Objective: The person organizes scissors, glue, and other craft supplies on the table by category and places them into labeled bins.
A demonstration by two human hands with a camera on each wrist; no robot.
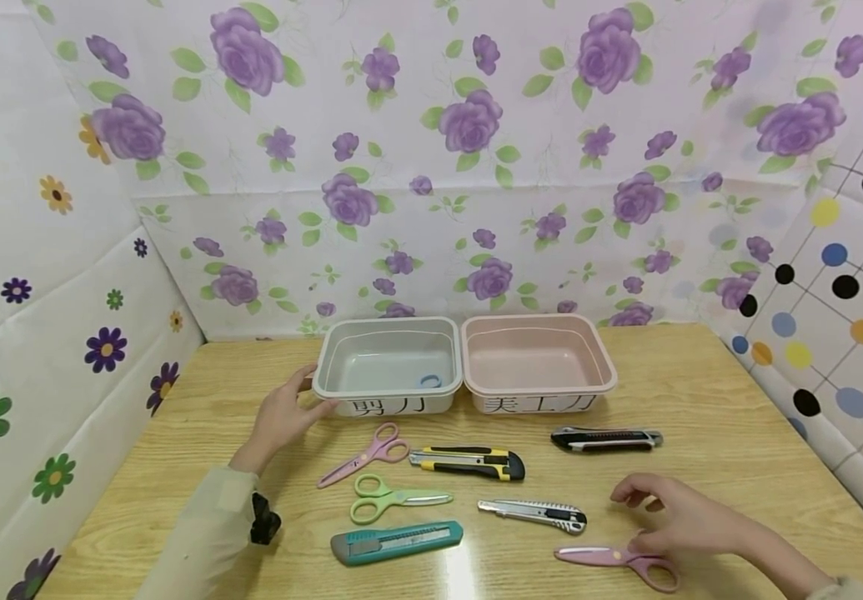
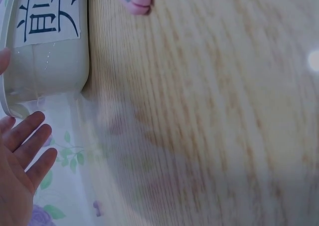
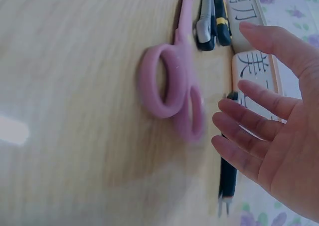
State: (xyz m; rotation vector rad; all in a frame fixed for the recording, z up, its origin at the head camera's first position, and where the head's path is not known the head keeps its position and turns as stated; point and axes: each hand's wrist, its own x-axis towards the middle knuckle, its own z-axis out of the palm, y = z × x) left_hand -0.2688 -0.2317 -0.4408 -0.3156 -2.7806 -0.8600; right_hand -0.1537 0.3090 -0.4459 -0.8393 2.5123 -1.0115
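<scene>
Pink scissors (image 1: 617, 556) lay by the right hand (image 1: 686, 517), its fingers apart; an off-centre pinch risked spinning them. The left hand (image 1: 283, 419), fingers spread, flanked the grey bin (image 1: 386, 395).

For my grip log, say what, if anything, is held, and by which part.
Right hand: nothing. Left hand: at the grey tub, left end; whether it grips cannot be told.

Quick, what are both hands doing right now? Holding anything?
Left hand: open, at the side of the gray bin.
Right hand: open, holding nothing, beside the nearer pink scissors.
</scene>
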